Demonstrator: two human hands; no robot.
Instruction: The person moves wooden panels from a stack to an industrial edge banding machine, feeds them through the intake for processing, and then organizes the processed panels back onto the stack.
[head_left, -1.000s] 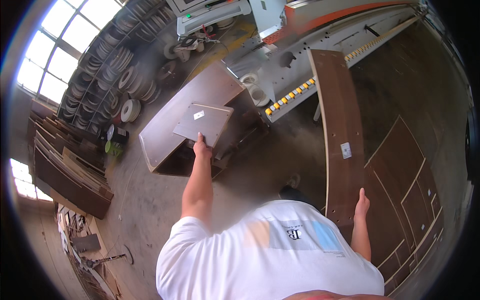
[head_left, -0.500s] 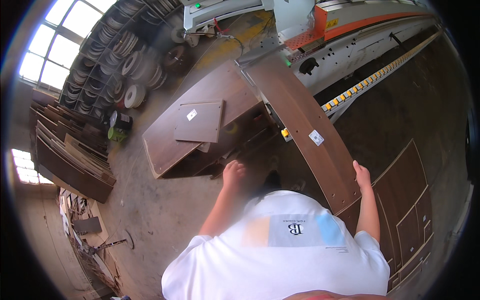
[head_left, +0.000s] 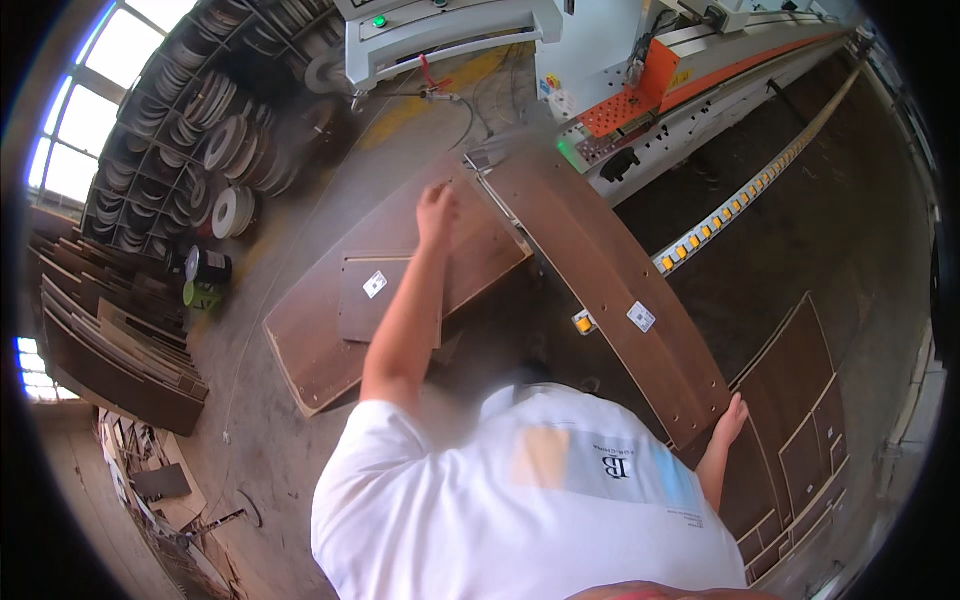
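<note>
The right hand (head_left: pixel 731 420) is at the outer edge of the long board (head_left: pixel 625 275), close to its near end; a digit points up along the side, but the other fingers are mostly hidden, so I cannot tell how firmly they press. The left hand (head_left: pixel 438 213) is over the far part of the table (head_left: pixel 320 345), its fingers loosely curled with nothing visible between them; whether they touch the surface is unclear.

The board slants from the right hand toward the machine (head_left: pixel 645 95), its far end beside the table's metal strip (head_left: pixel 500 200). It looks stiff and rather heavy, and its length should make it swing or tip if held at one end only. The smooth brown face may slip under a flat palm, so the long edges seem the better hold, one hand near each end. Corners and the rims of the small holes could chip if knocked.

A small panel (head_left: pixel 390 325) lies on the table under the left forearm; being short, it should lift easily by opposite edges. More panels (head_left: pixel 790 400) lie at the right.
</note>
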